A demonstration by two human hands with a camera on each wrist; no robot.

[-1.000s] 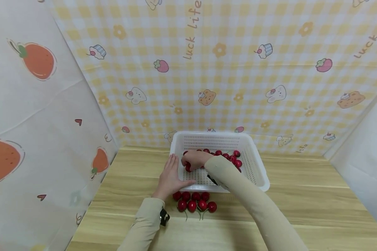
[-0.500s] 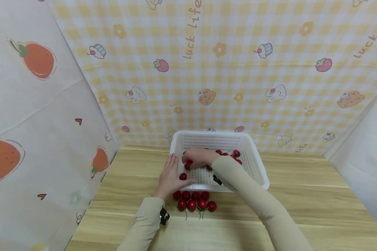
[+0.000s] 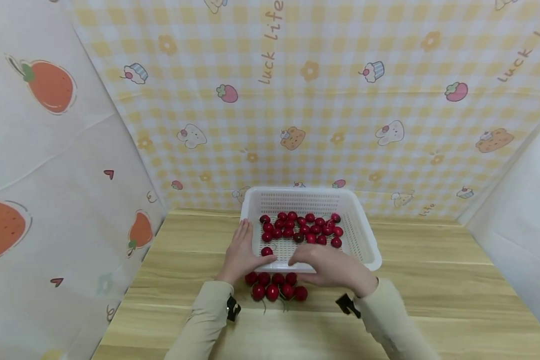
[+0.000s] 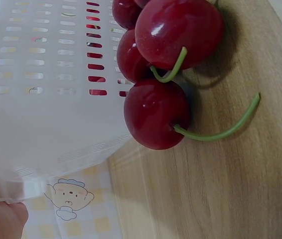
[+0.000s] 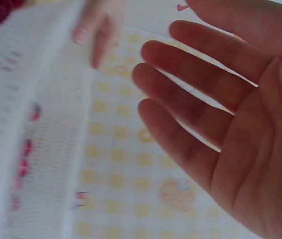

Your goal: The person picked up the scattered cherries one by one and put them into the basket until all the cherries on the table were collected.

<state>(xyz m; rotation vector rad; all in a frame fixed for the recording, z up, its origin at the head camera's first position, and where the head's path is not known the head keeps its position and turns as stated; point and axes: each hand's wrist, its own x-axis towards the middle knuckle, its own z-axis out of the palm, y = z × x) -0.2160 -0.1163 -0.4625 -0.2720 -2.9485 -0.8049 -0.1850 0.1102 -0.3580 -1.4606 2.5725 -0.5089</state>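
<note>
A white perforated plastic basket [image 3: 301,198] holds many red cherries [image 3: 315,230], mostly at its back. One cherry [image 3: 266,251] lies apart near the front left corner. My left hand [image 3: 241,257] rests on that corner, with straight fingers along the left rim and the thumb over the front rim. My right hand [image 3: 330,265] is over the basket's front rim. In the right wrist view its palm and spread fingers [image 5: 196,72] hold nothing. Two rows of cherries [image 3: 272,292] sit on the table before the basket; the left wrist view shows a cherry [image 4: 157,114] with a green stem.
The basket stands on a wood-grain table [image 3: 432,280]. Behind it hangs a yellow checked cloth [image 3: 324,115]. A white printed cloth [image 3: 85,200] borders the left side.
My right hand has let go of a cherry at the basket's left and drawn back to the front rim, uncovering the cherries. The left hand stays at the corner.
</note>
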